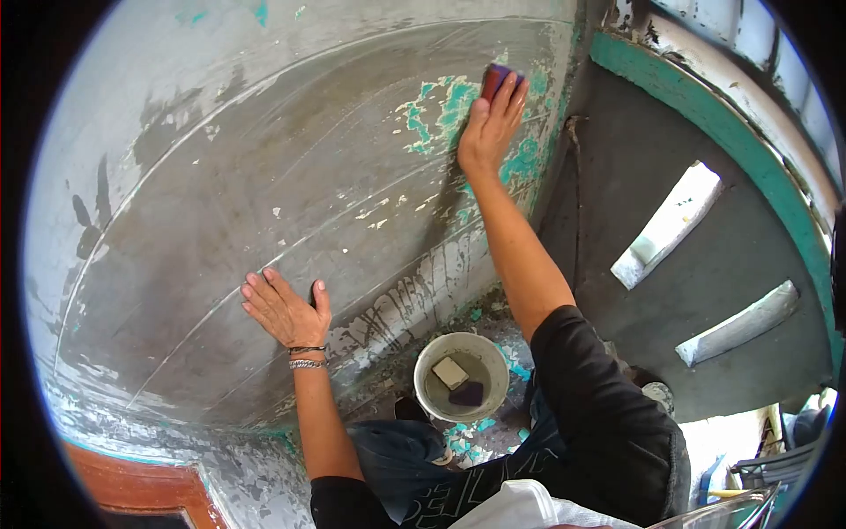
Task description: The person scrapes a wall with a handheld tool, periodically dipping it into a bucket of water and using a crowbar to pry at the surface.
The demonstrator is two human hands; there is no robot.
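Head view. The right hand (487, 123) reaches up the wall (264, 203), fingers together and curled over a purple sponge (496, 78), pressing it against the surface; only the sponge's top edge shows above the fingertips. The sponge sits on a patch of flaking teal paint (445, 110) high on the wall, close to the corner where the wall meets a darker side wall (634, 159).

The left hand (282, 309) lies flat on the wall, well below and to the left of the sponge, fingers spread and straight, palm against the grey surface, holding nothing. Two bracelets (307, 357) ring its wrist.

At the foot of the wall, below the right forearm, stands a white bucket (432, 353) with murky water. In it are a pale block (450, 372) and a dark purple piece (467, 393), side by side; what either is cannot be told. Teal paint flakes (465, 434) lie on the floor around the bucket.

The wall is grey with scraped streaks and white scratches just above the bucket. To the right of the bucket, on the side wall, are two bright slot openings (670, 225). At the wall's lower left runs a red-brown frame (141, 485).
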